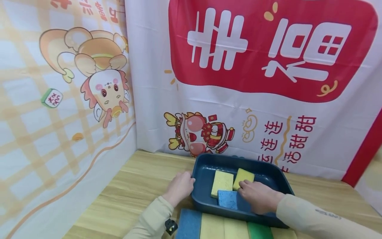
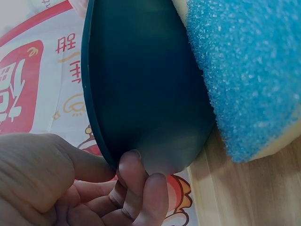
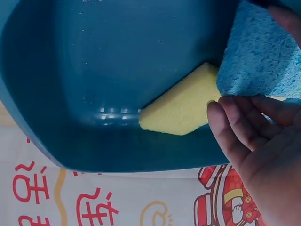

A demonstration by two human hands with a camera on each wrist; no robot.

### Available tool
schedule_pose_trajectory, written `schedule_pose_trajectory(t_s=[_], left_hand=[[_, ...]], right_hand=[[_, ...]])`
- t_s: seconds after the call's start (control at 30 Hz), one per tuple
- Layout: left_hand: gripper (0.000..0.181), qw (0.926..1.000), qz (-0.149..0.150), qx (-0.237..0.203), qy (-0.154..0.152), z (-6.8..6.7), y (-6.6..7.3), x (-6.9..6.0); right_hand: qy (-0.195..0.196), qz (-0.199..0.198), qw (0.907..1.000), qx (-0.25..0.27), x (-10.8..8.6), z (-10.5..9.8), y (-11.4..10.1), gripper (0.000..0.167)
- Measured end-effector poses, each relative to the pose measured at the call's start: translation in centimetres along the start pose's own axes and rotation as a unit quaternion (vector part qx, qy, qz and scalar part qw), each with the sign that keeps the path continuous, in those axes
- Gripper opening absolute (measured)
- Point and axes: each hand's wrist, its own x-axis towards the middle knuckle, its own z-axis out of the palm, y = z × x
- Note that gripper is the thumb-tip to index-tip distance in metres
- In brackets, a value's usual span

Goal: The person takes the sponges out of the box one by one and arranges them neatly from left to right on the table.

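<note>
A dark blue plastic basin [image 1: 274,179] sits on the wooden table. My left hand [image 1: 180,187] pinches its left rim; in the left wrist view the thumb and fingers meet over the basin's edge [image 2: 86,84]. Reaching inside, my right hand [image 1: 259,197] holds a blue sponge [image 3: 254,61] between thumb and fingers. This blue sponge [image 1: 227,199] lies low, near the basin's front wall. Beyond it are a pale yellow sponge [image 1: 222,182] and a deeper yellow sponge [image 1: 243,177], which the right fingertips are near. Part of the blue sponge is hidden by the hand.
Along the basin's front stands a row of sponges: a blue one [image 1: 189,224], pale yellow ones [image 1: 212,227] and a green one [image 1: 259,230]. Printed cloth [image 1: 152,99] hangs behind the table [image 1: 131,179] and at its left. A black wrist device [image 1: 171,226] is on my left sleeve.
</note>
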Motion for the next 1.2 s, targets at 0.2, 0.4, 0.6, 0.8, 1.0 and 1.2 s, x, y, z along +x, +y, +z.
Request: schedule_pose_trajectory(t_s=[0.2,0.4,0.6,0.8,1.0,1.2], left_hand=[[0.014,1.0,-0.001,-0.007,0.0,0.1,0.1,0.0],[0.013,1.0,0.002,-0.001,0.002,0.1,0.0,0.1],[0.013,0.9999,0.005,0.009,0.006,0.1,0.1,0.0],[0.013,0.9999,0.007,0.008,0.008,0.0,0.1,0.0],[0.012,0.9999,0.008,0.001,0.007,0.0,0.2,-0.1],[0.012,0.9999,0.009,0.004,0.01,-0.1,0.2,-0.1]], right_hand=[[-0.007,-0.014,0.9998,0.014,0.1,-0.2,0.0,0.039],[-0.016,-0.024,0.9995,0.009,0.5,-0.2,-0.1,0.028],[-0.021,-0.018,0.9996,0.006,0.9,-0.1,-0.2,0.025],[-0.026,-0.011,0.9996,-0.005,1.2,-0.2,-0.4,0.027],[-0.029,-0.013,0.9995,-0.007,1.3,-0.1,-0.4,0.029],[-0.026,-0.012,0.9996,-0.005,1.3,0.0,-0.3,0.028]])
